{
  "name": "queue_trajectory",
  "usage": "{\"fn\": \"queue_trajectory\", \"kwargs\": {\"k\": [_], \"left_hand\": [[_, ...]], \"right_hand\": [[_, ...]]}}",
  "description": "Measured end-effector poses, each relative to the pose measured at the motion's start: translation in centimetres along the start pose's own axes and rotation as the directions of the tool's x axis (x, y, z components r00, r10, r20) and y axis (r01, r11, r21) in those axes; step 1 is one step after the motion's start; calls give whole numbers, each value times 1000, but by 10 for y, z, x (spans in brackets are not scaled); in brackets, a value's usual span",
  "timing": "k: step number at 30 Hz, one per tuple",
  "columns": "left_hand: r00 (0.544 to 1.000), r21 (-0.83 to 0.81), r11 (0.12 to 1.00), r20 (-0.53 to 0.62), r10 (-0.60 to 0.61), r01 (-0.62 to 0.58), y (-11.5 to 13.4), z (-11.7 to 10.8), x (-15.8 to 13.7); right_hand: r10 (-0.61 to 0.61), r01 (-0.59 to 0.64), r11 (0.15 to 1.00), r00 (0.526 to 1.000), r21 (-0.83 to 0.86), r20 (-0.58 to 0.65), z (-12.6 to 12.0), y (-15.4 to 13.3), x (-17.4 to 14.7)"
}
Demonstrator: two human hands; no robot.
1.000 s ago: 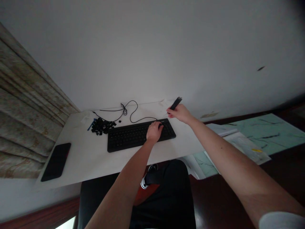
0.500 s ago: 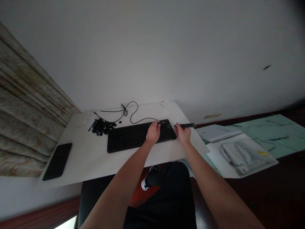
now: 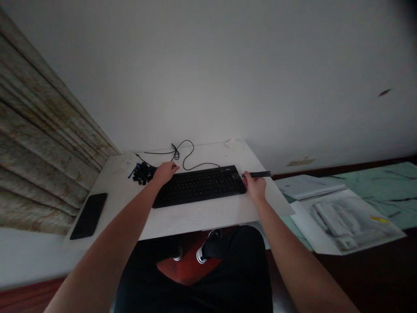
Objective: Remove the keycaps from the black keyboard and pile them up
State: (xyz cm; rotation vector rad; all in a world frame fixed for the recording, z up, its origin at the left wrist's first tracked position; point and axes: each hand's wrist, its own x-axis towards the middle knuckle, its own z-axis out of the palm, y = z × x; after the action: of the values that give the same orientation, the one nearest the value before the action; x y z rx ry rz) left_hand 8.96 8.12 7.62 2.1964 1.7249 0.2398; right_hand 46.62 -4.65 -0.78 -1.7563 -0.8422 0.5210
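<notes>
A black keyboard (image 3: 198,186) lies on the white table, its cable running off behind it. My left hand (image 3: 165,171) is over the keyboard's far left corner, beside a heap of loose black keycaps (image 3: 142,173). Its fingertips are drawn together, with a tiny dark bit showing at them that is too small to name. At the keyboard's right end, my right hand (image 3: 255,186) is closed around a slim, dark, bar-shaped tool (image 3: 260,174), which points right. The tool's near end is partly hidden by the fingers.
A dark phone-like slab (image 3: 89,216) rests at the table's left. The black cable (image 3: 176,152) loops near the wall. A blue strip (image 3: 132,170) sticks out by the keycaps. To the right, papers or packaging (image 3: 345,219) lie on a green marbled surface (image 3: 391,184). A curtain (image 3: 42,130) hangs left.
My left hand has moved left from the keyboard's right part to beside the keycap heap. My right hand still holds the dark tool at the right end. The view has shifted slightly.
</notes>
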Motion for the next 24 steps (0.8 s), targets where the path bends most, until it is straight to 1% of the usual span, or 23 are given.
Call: {"fn": "queue_trajectory", "kwargs": {"k": [1,3,8,11,18,22,24], "left_hand": [[999,86,996,34,-12,9,-9,-7,-1],[996,193,981,84,-21,5,-22,-15,-3],[991,250,968,132,-17,-17,-35,-20,-2],[990,235,972,137,-23,-10,-38,-22,0],[989,107,990,105,-101,90,-44,-22,6],[985,85,986,85,-150,143,-44,-18,9],[987,72,987,61,-146,141,-44,-18,10]], "right_hand": [[4,-4,1000,1000,3,-15,0,-1,0],[17,-16,1000,998,18,-63,1,-2,-1],[36,-33,998,998,56,-50,2,-6,-4],[51,-48,997,997,67,-50,1,-8,-4],[53,-52,998,997,29,-62,0,-7,-3],[65,-61,996,996,66,-57,1,-3,-1],[61,-57,995,997,81,-54,2,-1,0]]}}
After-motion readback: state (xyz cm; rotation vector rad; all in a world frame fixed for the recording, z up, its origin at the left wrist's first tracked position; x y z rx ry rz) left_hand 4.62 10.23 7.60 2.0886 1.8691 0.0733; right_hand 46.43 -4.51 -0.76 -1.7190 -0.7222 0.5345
